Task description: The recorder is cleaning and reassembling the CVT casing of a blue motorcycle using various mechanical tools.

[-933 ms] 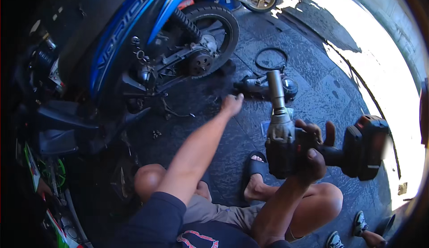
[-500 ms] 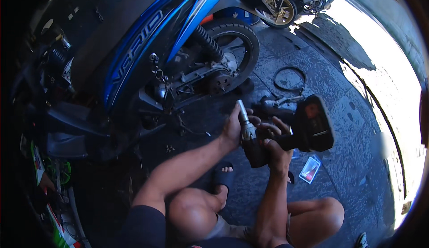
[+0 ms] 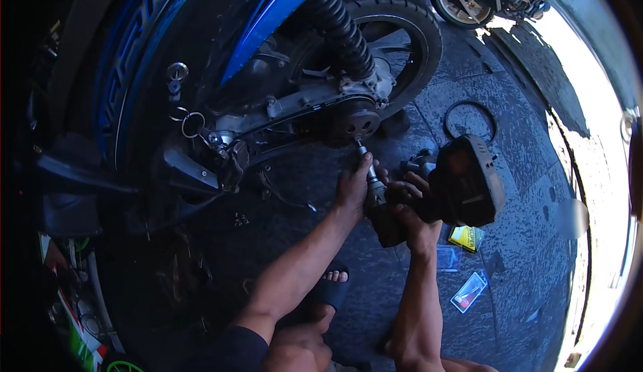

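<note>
The cordless impact wrench (image 3: 384, 223) is held just below the scooter's round metal drum (image 3: 362, 122), its silver socket (image 3: 364, 153) pointing up at the drum, though whether they touch I cannot tell; the left hand (image 3: 352, 190), below the drum, wraps the socket end, thumb along it; the right hand (image 3: 416, 228), below and right of the drum, is closed round the handle; a black loop (image 3: 471, 102) lies right of the drum.

Blue scooter (image 3: 248, 57) cut off at top edge
</note>
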